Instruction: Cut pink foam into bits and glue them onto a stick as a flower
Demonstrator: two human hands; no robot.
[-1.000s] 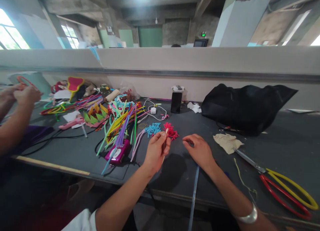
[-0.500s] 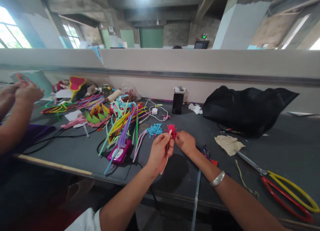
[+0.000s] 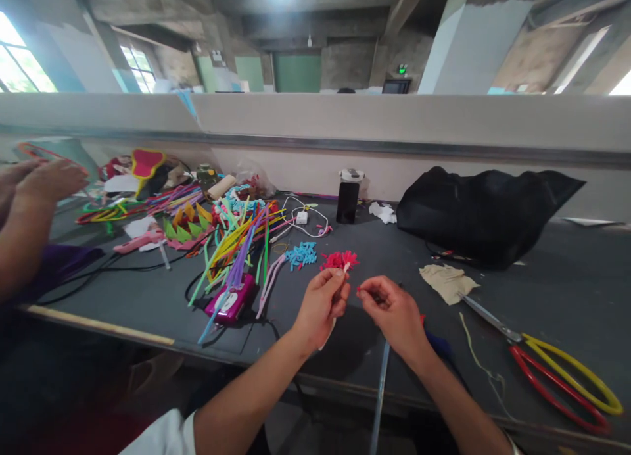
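Note:
My left hand (image 3: 321, 305) is closed in a pinch on a thin pale strip (image 3: 346, 267); its tip pokes up past the fingers and its tail hangs below the palm. Just to the right, my right hand (image 3: 393, 309) pinches a small red piece (image 3: 359, 289) between thumb and fingertip. The two hands are apart. Behind them on the dark table lies a pile of short red pieces (image 3: 335, 260), partly covered by the strip's tip. A pile of short blue pieces (image 3: 300, 254) lies to its left.
Colourful pipe cleaners (image 3: 246, 238) lie across a purple box (image 3: 231, 300) at left. Long-handled scissors (image 3: 515, 336), a beige cloth (image 3: 446, 282) and a black bag (image 3: 483, 215) are on the right. A phone (image 3: 348, 202) stands at the back. Another person's hands (image 3: 46, 179) work at far left.
My right hand has drawn back from the red pile, right and toward me, with a small red piece in its fingertips. My left hand stays nearly in place, holding the pale strip.

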